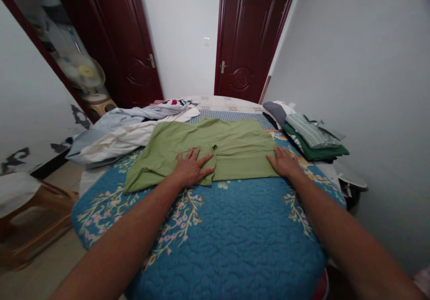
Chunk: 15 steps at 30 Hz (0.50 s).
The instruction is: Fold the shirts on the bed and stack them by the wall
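A green garment, perhaps a shirt or trousers, lies spread and partly folded across the table. My left hand rests flat on its near part, left of a small gap in the cloth, with the fingers spread. At the garment's right end, my right hand lies with its fingers stretched over the edge. Neither hand grips the cloth. Some wrinkles run through the upper layer, and the left end spreads out toward the near left.
A blue quilted cover with flowers drapes the table. Loose clothes are heaped at the left, and folded clothes are stacked at the right. A stool stands at the lower left. Behind are two dark red doors.
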Motion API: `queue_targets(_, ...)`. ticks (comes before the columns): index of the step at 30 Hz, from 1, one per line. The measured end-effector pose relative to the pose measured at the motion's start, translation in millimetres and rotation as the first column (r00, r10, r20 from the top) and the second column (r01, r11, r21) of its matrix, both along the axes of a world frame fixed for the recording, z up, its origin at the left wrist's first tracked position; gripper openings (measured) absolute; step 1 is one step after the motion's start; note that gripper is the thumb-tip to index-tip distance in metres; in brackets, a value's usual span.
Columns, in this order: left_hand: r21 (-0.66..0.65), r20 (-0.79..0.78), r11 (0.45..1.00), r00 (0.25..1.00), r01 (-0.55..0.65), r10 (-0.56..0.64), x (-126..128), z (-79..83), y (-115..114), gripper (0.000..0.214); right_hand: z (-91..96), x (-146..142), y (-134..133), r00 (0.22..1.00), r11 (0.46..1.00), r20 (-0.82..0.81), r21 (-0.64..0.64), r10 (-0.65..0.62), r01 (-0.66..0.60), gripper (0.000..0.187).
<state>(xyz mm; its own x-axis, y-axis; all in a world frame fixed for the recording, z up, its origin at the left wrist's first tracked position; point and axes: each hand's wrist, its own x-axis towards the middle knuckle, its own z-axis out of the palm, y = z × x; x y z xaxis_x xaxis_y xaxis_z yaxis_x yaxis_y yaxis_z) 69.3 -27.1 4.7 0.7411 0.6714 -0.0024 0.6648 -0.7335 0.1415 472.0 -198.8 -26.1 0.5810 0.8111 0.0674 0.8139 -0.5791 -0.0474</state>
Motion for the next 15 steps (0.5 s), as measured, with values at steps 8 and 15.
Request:
queue_targets(8,0.021,0.028,0.999,0.999,-0.029,0.029,0.8,-3.1,1.0,0.071,-3.6,1.7,-3.7,0.998,0.998,0.007,0.03,-0.059,0.059,0.083)
queue_targets(15,0.048,0.085,0.984,0.983,-0.17,0.165,-12.6,-1.7,-11.7,0.08,-13.8,15.1,-2.1,0.999,0.998,0.014,0.06,-0.034,0.033,0.086)
